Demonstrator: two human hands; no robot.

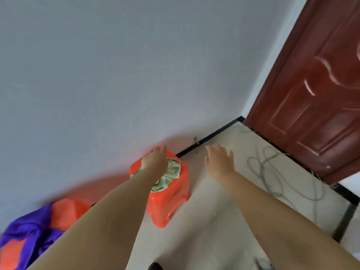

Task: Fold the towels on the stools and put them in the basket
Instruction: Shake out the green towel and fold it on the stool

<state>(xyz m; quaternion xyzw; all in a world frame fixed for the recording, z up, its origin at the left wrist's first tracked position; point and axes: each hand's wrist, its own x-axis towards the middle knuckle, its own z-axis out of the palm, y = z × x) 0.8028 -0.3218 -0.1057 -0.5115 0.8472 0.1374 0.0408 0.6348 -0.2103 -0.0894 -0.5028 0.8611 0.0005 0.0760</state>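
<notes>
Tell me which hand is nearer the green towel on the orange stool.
Left. The left hand is over the green towel on the orange stool; the right hand hovers open beside the stool, above the floor.

I am seeing my left hand (154, 158) covering part of the green towel (169, 175), so whether the fingers are touching it is staying unclear. The purple towel (29, 230) and the stool beneath it (66, 211) are smearing with blur and running off the lower left edge.
</notes>
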